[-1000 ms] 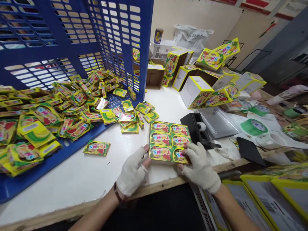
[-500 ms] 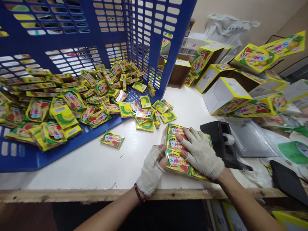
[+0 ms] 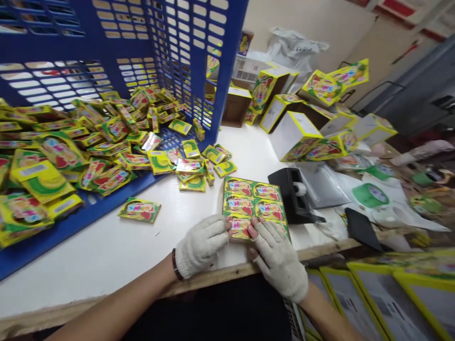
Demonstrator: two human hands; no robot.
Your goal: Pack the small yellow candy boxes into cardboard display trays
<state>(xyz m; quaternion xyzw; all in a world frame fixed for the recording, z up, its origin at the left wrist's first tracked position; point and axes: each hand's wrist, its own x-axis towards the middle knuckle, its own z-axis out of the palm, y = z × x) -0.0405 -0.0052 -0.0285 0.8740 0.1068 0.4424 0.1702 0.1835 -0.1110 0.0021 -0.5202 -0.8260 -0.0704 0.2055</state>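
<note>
Here, boxes (image 3: 239, 204) lie under the right hand's (image 3: 280, 261) extended fingers (image 3: 269, 232) and beside the left hand's (image 3: 202, 245) half-curled fingers.

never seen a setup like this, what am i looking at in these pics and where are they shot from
There is no machine here: you see a person's left hand and right hand, both in pale fingerless gloves. Every picture comes from one camera worn on the head, looking forward and down. On the white table, a blue plastic crate holds many small fruit-printed boxes, some spilling out. Six more form a neat block, with a black tape dispenser beside it and larger cartons behind. Neither hand lifts anything: the left touches the block's left edge, the right rests on its near part.
</note>
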